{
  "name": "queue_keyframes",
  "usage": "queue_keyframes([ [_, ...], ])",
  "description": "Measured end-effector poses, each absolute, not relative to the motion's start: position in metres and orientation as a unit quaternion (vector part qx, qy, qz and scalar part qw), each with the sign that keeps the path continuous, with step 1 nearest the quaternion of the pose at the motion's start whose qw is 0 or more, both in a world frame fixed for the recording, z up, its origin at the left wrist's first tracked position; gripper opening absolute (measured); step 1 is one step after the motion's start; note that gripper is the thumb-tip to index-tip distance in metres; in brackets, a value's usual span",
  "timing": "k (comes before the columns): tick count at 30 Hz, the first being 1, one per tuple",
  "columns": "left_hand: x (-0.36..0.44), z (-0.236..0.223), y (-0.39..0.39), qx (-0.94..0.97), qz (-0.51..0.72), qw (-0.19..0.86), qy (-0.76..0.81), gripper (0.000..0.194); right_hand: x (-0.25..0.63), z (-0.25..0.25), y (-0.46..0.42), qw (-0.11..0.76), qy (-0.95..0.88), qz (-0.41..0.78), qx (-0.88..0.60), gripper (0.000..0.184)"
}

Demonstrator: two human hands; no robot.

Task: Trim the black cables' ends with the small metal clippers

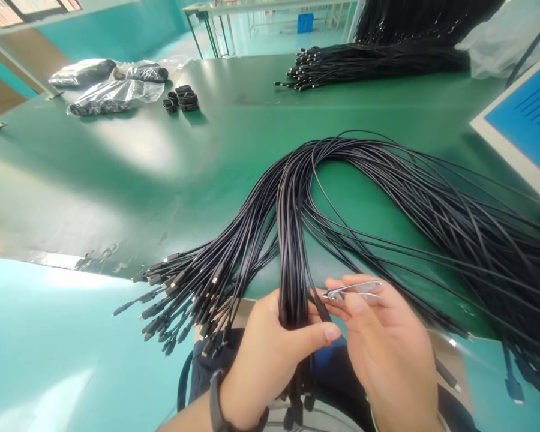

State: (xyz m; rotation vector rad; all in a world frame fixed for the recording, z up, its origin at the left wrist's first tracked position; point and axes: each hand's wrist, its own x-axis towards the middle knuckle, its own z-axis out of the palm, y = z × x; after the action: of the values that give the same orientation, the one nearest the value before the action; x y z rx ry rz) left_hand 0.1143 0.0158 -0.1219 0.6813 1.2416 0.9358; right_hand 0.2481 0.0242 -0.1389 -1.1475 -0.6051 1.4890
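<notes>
My left hand is shut around a thick bunch of thin black cables, with a black watch strap on its wrist. My right hand pinches small metal nail clippers. Their jaws point left, close to the bunch and a single dark cable end. The cables loop away over the green bench to the right. Many black connector ends fan out to the left of my left hand. More cable ends hang below my hands.
The green-topped workbench holds another black cable bundle at the back, small black coils, and plastic bags of dark items. A white-framed blue panel stands at the right. Teal floor lies beyond the bench's near edge.
</notes>
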Motion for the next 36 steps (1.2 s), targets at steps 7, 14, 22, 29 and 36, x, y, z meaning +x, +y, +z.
queue_keyframes([
  [7, 0.115, -0.124, 0.015, 0.228, 0.441, 0.702, 0.511, 0.02, 0.244, -0.144, 0.02, 0.542, -0.288, 0.625, -0.483, 0.019],
  [14, 0.122, -0.131, 0.012, 0.271, 0.446, 0.629, 0.576, 0.01, 0.245, -0.143, 0.019, 0.54, -0.277, 0.635, -0.478, 0.016],
  [22, 0.122, -0.131, 0.013, 0.285, 0.431, 0.61, 0.601, 0.008, 0.245, -0.145, 0.022, 0.533, -0.262, 0.633, -0.497, 0.019],
  [29, 0.123, -0.132, 0.011, 0.265, 0.439, 0.615, 0.598, 0.011, 0.244, -0.144, 0.025, 0.528, -0.253, 0.636, -0.502, 0.019],
  [36, 0.123, -0.132, 0.012, 0.234, 0.441, 0.639, 0.585, 0.021, 0.242, -0.147, 0.026, 0.54, -0.232, 0.641, -0.494, 0.018],
])
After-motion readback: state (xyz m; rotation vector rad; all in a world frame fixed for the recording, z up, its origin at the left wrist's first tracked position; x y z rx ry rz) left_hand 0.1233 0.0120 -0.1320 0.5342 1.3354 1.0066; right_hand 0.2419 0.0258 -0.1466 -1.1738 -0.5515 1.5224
